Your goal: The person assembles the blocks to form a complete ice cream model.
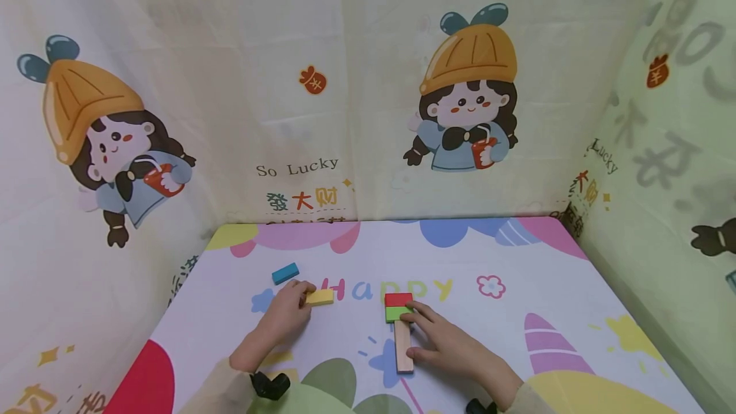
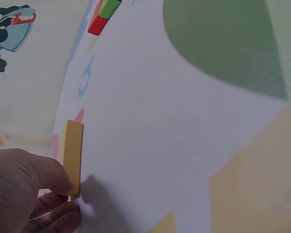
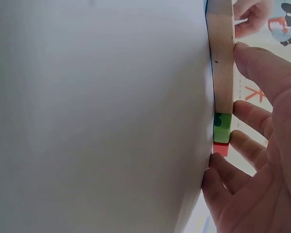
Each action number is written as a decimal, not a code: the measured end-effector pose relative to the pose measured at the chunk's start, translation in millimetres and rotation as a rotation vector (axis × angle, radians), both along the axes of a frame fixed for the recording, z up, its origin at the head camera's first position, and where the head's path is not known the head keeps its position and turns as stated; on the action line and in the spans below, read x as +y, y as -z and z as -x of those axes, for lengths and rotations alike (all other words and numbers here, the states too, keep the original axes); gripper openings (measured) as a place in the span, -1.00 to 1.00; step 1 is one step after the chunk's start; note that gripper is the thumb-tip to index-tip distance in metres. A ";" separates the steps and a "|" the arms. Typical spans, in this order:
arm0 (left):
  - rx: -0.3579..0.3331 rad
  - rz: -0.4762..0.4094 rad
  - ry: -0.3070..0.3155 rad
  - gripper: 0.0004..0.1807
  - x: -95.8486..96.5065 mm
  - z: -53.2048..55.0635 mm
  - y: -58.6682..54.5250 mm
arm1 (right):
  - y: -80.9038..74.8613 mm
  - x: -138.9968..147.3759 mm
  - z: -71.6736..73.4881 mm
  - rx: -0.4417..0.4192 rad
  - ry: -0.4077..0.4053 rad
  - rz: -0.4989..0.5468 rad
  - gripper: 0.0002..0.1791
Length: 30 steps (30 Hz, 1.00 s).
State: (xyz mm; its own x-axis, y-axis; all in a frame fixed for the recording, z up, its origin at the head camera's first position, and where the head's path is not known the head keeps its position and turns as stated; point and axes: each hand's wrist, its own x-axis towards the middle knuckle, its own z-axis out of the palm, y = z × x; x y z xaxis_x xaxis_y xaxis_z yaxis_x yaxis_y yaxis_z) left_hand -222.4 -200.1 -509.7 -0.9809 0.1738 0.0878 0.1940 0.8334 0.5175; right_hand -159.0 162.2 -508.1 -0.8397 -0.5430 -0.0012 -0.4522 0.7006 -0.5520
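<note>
At lower centre, a yellow block (image 1: 322, 298) is pinched by the left hand (image 1: 286, 307), a green block (image 1: 393, 314) touched by the spread right hand (image 1: 445, 337).

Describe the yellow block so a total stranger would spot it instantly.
Find the white printed table, then the left hand on its left side. That hand pinches one end of the oblong yellow block. Its colour sets it apart from the blue block, slightly farther away.

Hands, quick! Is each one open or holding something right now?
Left hand: holding the yellow block by one end.
Right hand: open, touching the wooden block and green block.
</note>
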 end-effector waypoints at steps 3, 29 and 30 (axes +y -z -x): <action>0.012 0.007 -0.006 -0.65 3.0 2.4 0.6 | 0.0 -1.0 0.7 -0.001 -0.001 -0.006 -0.34; -0.071 -0.067 0.006 -0.72 52.1 30.4 2.9 | -3.2 -4.7 0.1 -0.025 0.007 -0.015 -0.33; -0.073 -0.073 0.012 -0.72 55.6 31.3 3.1 | -3.0 -4.0 -0.4 -0.023 0.009 -0.018 -0.33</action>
State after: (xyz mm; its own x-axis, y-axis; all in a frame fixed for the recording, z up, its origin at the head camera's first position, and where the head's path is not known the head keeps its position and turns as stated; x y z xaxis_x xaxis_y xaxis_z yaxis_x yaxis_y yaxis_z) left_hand -253.7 -144.4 -512.8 -0.9831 0.1811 0.0287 0.1629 0.7909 0.5899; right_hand -158.7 158.2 -505.1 -0.8444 -0.5348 -0.0306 -0.4328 0.7148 -0.5493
